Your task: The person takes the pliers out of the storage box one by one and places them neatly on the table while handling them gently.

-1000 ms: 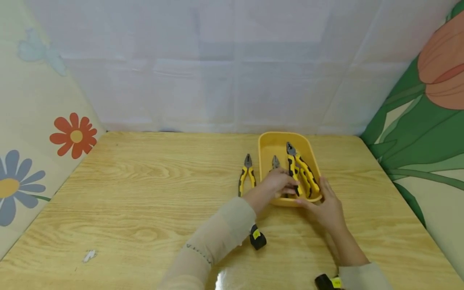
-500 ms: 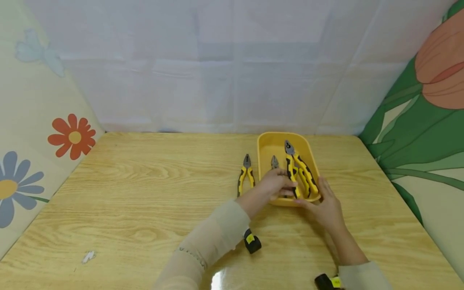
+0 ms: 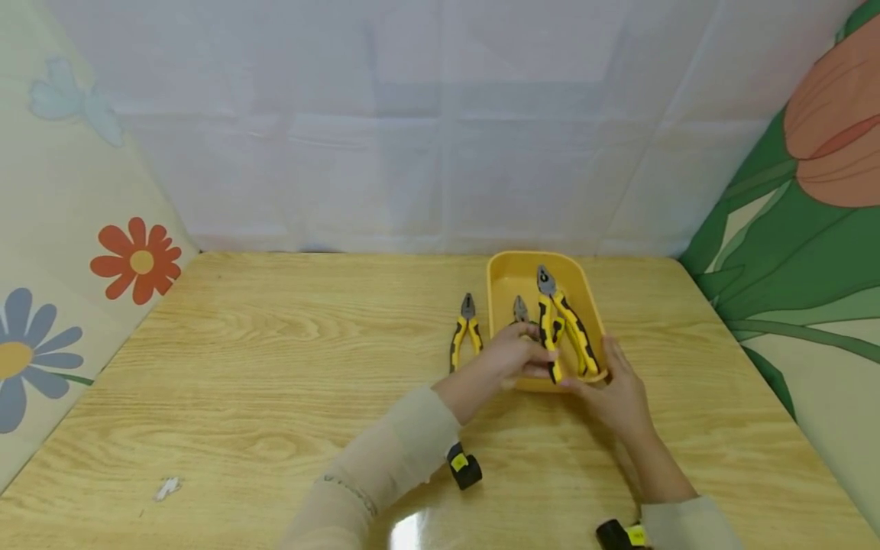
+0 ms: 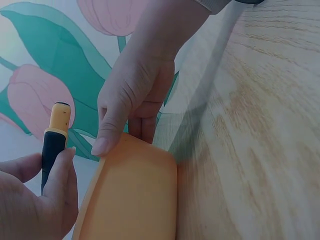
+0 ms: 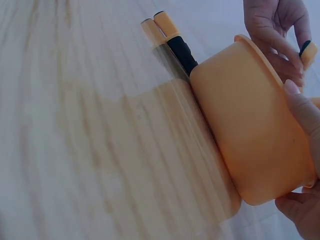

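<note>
In the head view, my left hand (image 3: 517,353) pinches one handle of the yellow-and-black pliers (image 3: 548,284), which are spread and tilted over the yellow bin (image 3: 505,263). My right hand (image 3: 622,393) grips the bin's near right corner, thumb on the rim and fingers along the outside wall. Another pair of pliers (image 3: 520,308) lies in the bin, partly hidden by my left hand. Further yellow handles show beneath the held pair. The left wrist view shows the pinched handle (image 4: 54,145) sticking up between thumb and fingers.
Left of the bin, one more pair of pliers (image 3: 468,307) lies on the wooden table (image 3: 289,344), its handles spread. Black devices with yellow labels sit at the left sleeve (image 3: 412,428) and right sleeve (image 3: 687,523). A white cloth wall (image 3: 412,176) stands behind the table.
My left hand and the pliers it pinches have shifted slightly left; the left forearm has drawn left and toward me. The right hand stays on the bin.
</note>
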`<act>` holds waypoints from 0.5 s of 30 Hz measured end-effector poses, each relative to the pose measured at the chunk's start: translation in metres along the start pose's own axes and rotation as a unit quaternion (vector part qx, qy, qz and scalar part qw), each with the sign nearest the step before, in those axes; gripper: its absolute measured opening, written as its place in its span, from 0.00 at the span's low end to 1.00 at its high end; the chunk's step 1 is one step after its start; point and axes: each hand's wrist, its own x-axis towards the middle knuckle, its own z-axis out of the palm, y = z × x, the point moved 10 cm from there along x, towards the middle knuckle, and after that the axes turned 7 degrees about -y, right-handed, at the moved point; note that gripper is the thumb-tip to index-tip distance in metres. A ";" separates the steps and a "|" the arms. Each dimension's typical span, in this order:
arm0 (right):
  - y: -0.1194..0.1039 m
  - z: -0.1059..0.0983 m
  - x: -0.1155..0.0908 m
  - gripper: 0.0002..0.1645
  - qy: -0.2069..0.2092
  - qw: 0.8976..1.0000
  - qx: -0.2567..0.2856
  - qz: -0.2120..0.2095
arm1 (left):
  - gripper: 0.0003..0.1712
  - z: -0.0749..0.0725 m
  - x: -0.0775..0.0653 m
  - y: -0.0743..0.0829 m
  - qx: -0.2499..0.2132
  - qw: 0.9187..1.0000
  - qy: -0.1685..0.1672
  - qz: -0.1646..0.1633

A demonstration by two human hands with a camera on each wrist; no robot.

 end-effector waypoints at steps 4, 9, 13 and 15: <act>0.002 0.000 0.000 0.60 -0.002 1.000 -0.002 0.008 | 0.22 -0.002 -0.004 0.002 0.012 1.000 -0.010 0.006; 0.003 0.001 0.000 0.61 -0.005 1.000 -0.008 0.011 | 0.21 -0.009 -0.010 0.001 0.030 0.999 -0.014 0.003; 0.003 0.001 0.000 0.60 -0.001 1.000 -0.010 0.011 | 0.22 -0.012 -0.015 0.002 0.040 0.999 -0.024 0.008; 0.003 0.001 0.000 0.61 -0.001 1.000 -0.009 0.014 | 0.22 -0.013 -0.016 0.003 0.043 0.999 -0.029 0.013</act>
